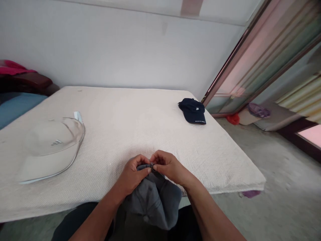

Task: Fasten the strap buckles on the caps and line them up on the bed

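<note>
A dark grey baseball cap hangs from both my hands at the near edge of the bed, above my lap. My left hand pinches the cap's edge between thumb and fingers. Close beside it, my right hand pinches the same edge at what looks like the back strap; the fastening is too small to make out. On the bed to the left lies a cream cap with a small striped logo and a white tag. A navy cap with white lettering rests toward the far right corner.
The bed has a cream textured cover and stands against a pale wall. A blue cushion-like item and dark red furniture border its left side. Sliding glass doors and grey floor are at the right.
</note>
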Available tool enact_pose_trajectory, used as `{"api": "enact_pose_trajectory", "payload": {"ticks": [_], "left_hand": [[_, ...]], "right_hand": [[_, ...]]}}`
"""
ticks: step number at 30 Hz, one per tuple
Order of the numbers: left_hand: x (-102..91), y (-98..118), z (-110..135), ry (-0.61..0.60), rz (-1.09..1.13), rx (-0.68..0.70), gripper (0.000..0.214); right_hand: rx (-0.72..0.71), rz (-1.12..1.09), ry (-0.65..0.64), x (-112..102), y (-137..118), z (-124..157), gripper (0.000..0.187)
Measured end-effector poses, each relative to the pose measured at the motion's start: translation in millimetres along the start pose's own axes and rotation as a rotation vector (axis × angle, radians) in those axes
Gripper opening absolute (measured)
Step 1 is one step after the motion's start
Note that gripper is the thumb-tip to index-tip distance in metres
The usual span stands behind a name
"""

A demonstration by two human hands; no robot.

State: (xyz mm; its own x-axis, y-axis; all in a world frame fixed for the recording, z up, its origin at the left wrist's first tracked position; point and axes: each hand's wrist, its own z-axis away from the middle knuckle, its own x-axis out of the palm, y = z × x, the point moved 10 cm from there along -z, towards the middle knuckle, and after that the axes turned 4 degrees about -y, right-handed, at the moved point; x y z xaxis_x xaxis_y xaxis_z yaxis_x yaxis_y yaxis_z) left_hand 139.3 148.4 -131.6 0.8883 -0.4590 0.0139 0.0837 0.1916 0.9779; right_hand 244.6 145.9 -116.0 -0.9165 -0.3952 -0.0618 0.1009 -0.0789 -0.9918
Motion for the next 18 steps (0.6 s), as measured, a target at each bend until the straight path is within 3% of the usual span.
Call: {"api": "enact_pose_trajectory", "payload": {"ticks": [9,18], "left_hand": [[-1.1,-1,1,0.019,-0.025,-0.050,0.010],[-1.2,10,3,0.019,-0.174,0.078,0.005]], "right_hand": [[0.009,0.002,0.009,0,-1,-1,0.017],[0.038,-0.011,0.025,-5,6,-3,0.016]]}}
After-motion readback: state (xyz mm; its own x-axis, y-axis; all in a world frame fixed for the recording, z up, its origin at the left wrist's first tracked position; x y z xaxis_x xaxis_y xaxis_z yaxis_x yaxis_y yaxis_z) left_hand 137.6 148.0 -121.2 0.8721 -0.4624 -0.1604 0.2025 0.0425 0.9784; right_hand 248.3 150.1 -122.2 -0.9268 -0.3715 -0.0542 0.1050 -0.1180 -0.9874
